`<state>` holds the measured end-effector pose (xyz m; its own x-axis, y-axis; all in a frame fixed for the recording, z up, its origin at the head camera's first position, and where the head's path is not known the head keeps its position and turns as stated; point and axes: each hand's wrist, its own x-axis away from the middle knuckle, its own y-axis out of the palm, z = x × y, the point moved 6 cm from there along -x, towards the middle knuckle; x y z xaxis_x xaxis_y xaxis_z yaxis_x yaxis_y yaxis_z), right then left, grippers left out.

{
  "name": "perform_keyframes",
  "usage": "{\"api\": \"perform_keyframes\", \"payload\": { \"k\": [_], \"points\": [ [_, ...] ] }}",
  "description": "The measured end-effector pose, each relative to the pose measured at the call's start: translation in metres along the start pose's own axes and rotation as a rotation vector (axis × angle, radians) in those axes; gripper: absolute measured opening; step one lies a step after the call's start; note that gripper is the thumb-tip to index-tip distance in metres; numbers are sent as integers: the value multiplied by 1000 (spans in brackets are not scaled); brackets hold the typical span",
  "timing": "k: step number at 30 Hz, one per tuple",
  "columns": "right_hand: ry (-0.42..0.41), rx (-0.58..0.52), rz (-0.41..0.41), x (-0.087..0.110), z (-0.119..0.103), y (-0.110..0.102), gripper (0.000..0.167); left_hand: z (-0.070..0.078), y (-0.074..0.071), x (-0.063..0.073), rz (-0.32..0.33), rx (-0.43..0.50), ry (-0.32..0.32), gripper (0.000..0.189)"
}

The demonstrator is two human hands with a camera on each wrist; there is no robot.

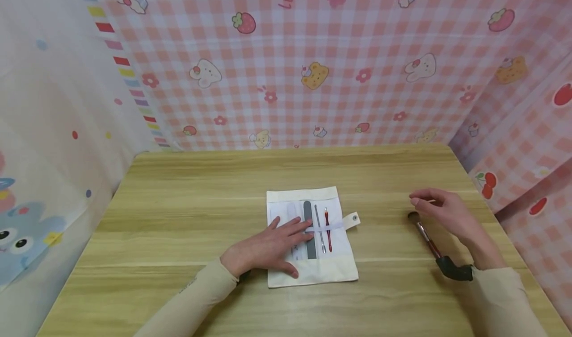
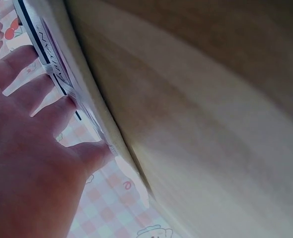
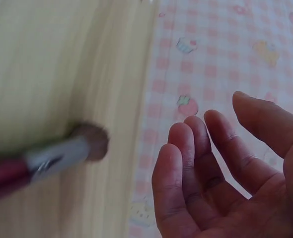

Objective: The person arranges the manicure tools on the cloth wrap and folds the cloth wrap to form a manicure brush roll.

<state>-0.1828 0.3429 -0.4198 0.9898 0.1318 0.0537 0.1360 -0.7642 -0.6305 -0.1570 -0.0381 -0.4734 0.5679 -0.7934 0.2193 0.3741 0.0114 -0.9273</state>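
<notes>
A white fabric pouch (image 1: 323, 271) lies unfolded mid-table. Its elastic band (image 1: 336, 226) holds a grey nail file (image 1: 309, 247), a thin metal cuticle tool (image 1: 320, 233) and a red-handled cuticle trimmer (image 1: 328, 236). My left hand (image 1: 270, 247) rests across the pouch's left part, fingers spread, covering some of its contents and touching the file. In the left wrist view its fingers lie along the pouch's face. My right hand (image 1: 451, 215) is raised at the right, fingers loosely curved around nothing. Beside it is a makeup brush (image 1: 424, 235) with dark bristles and a red handle.
A snap tab (image 1: 352, 221) sticks out from the pouch's right side. The wooden table (image 1: 201, 178) ends at a pink checked cloth (image 1: 286, 113) behind and at the right. A pale cloth (image 1: 58, 103) hangs at the left. A black wrist mount (image 1: 453, 270) sits under the right wrist.
</notes>
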Motion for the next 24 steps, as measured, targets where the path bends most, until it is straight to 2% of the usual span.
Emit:
{"api": "perform_keyframes", "payload": {
  "k": [8,16,24],
  "points": [
    [37,33,-63,12,21,-6,46,1,-1,1,-7,7,-3,94],
    [120,75,-156,19,42,-1,46,1,0,1,-5,13,3,94],
    [109,49,-189,18,46,7,41,0,0,0,-10,13,-4,94]
  ]
}}
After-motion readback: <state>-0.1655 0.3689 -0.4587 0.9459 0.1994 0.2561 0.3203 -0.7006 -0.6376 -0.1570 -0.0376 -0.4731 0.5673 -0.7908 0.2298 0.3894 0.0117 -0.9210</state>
